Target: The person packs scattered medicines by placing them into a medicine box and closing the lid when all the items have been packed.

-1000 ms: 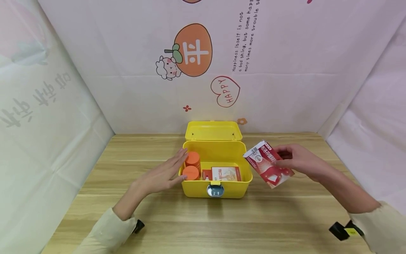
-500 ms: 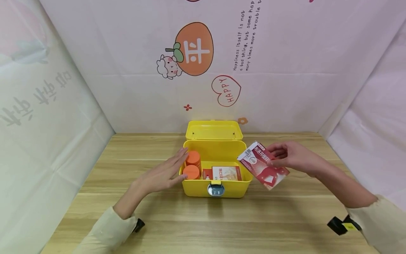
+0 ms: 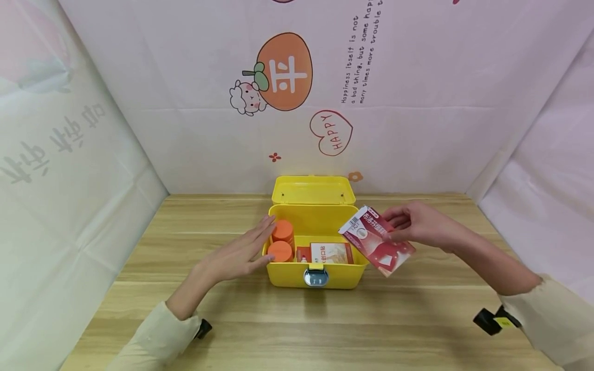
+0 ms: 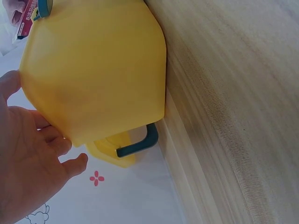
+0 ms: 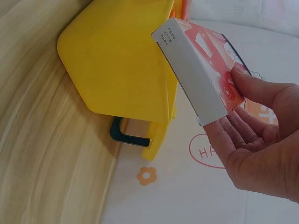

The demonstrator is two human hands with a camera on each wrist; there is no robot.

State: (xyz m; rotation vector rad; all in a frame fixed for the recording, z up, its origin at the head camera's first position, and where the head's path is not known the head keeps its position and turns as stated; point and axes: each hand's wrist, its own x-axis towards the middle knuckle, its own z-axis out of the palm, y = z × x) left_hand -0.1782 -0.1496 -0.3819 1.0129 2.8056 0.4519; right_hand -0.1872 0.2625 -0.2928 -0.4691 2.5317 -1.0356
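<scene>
A yellow plastic case stands on the table with its lid raised at the back. My left hand, fingers fairly straight, rests at the case's left rim. My right hand pinches a red-and-white medicine box between thumb and fingers, tilted, overlapping the case's right rim in the head view. The right wrist view shows the white side of that medicine box above the rim. Inside the case, two orange-capped containers stand at the left, and a white-and-red bandage box lies at the right.
Another red box lies partly under the bandage box. A metal latch hangs on the case's front, and a dark green handle shows at the lid. Behind the wooden table hangs a printed white cloth.
My right hand has carried the medicine box leftward, from beside the case to over its right rim. The left hand has stayed at the left rim.
</scene>
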